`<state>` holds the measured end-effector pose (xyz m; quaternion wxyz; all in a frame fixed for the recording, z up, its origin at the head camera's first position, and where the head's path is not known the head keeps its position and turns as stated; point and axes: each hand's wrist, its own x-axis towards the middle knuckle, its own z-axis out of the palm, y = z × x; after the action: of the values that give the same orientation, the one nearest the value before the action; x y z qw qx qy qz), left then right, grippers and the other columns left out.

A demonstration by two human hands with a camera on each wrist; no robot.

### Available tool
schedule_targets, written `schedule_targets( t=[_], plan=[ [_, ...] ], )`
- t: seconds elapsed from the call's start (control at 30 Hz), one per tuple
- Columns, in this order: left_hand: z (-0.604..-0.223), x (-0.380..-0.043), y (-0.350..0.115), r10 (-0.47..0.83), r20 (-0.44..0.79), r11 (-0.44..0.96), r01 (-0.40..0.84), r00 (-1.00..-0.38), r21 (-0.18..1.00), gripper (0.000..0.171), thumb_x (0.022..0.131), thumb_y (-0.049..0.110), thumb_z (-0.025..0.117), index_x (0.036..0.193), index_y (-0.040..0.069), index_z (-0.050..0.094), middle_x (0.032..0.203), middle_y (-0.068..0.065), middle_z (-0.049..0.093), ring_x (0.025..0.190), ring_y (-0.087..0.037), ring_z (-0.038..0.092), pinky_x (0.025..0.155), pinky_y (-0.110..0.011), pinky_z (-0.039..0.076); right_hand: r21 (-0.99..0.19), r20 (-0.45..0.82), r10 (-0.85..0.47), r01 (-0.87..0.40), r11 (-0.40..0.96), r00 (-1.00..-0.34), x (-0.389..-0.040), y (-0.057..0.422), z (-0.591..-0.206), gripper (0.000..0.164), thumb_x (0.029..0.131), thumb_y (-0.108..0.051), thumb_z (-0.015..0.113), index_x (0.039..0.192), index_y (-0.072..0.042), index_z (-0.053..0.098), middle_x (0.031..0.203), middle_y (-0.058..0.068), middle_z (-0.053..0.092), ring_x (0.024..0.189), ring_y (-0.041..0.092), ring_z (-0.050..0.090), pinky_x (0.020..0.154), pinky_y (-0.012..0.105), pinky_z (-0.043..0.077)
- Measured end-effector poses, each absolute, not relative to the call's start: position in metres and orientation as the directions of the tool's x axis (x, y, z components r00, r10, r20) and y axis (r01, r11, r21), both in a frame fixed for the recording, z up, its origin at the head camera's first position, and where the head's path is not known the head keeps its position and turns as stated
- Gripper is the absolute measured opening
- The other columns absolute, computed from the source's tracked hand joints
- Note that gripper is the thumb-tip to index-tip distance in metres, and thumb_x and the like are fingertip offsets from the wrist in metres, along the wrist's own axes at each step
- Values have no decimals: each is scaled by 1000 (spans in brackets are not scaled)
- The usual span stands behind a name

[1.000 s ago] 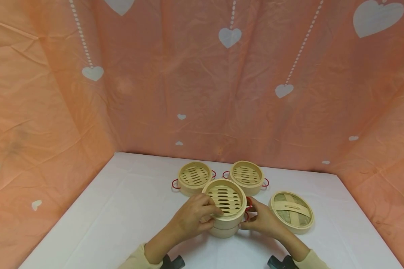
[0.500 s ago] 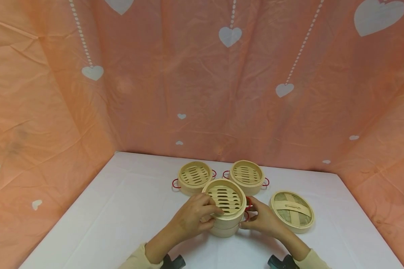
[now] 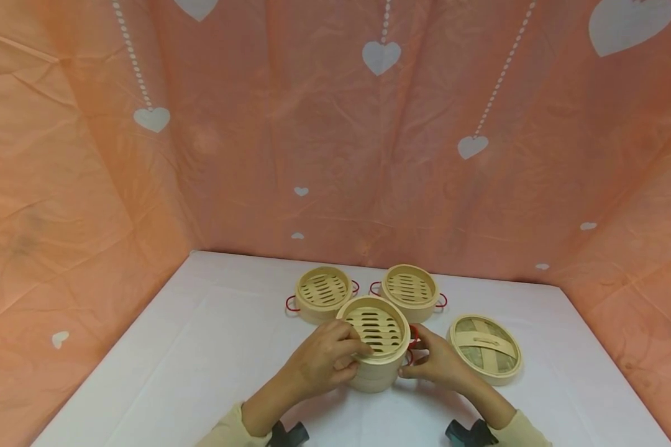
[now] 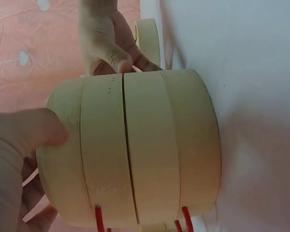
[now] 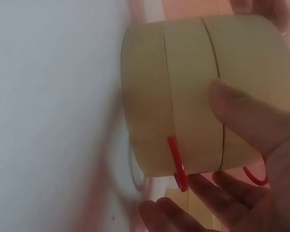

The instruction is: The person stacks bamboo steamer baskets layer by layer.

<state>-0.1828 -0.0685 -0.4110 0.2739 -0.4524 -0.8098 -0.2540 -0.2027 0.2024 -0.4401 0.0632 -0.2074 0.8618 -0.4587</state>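
Two round bamboo steamer baskets with red side handles stand stacked in front of me, the upper basket (image 3: 373, 329) with its slatted floor showing and the lower basket (image 4: 195, 140) directly beneath. A thin dark seam runs between them in both wrist views. My left hand (image 3: 325, 359) grips the upper basket by its near left rim, thumb on the outer wall and fingers reaching over the rim. From the other side my right hand (image 3: 438, 360) holds the stack, its thumb (image 5: 229, 104) at the seam and its fingers curled round by the red handles (image 5: 178, 164).
Behind the stack sit two more steamer baskets, one at left (image 3: 323, 292) and one at right (image 3: 409, 290), both with red handles. A woven bamboo lid (image 3: 483, 349) lies right of my right hand. The white table (image 3: 201, 335) meets an orange heart-printed backdrop (image 3: 335, 136).
Both hands keep their places on the stack. The seam between the two baskets looks fainter in the head view, and the whole scene has shifted slightly upward.
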Motion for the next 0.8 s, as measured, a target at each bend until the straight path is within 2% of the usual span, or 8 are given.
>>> schedule_targets(
  t=[0.27, 0.5, 0.67, 0.8],
  plan=[
    [-405, -187, -83, 568, 679, 465, 862, -465, 202, 32, 68, 11, 76, 100, 17, 71, 96, 7, 60, 90, -6, 54, 77, -19, 46, -803, 157, -428, -367, 470, -890, -201, 203, -431, 92, 65, -24, 89, 141, -11, 37, 131, 19, 53, 108, 34, 59, 75, 33, 55],
    [-399, -193, -102, 514, 655, 530, 806, -553, 264, 39, 71, 17, 77, 108, 16, 68, 106, 4, 60, 102, -10, 56, 88, -28, 51, -780, 222, -432, -425, 459, -874, -201, 200, -422, 95, 66, -25, 88, 144, -12, 35, 136, 18, 51, 110, 33, 57, 78, 35, 53],
    [-398, -201, -114, 480, 638, 558, 771, -602, 308, 40, 72, 17, 77, 111, 17, 67, 108, 6, 60, 104, -10, 56, 89, -30, 52, -784, 224, -436, -427, 451, -872, -202, 198, -420, 96, 67, -26, 88, 146, -13, 35, 137, 16, 51, 115, 35, 55, 81, 35, 53],
    [-402, -210, -121, 458, 630, 579, 749, -626, 323, 39, 73, 16, 77, 110, 15, 67, 107, 4, 61, 102, -13, 56, 88, -32, 52, -799, 220, -435, -417, 434, -873, -201, 196, -420, 96, 67, -25, 87, 146, -12, 34, 137, 18, 51, 114, 35, 56, 81, 37, 54]
  ],
)
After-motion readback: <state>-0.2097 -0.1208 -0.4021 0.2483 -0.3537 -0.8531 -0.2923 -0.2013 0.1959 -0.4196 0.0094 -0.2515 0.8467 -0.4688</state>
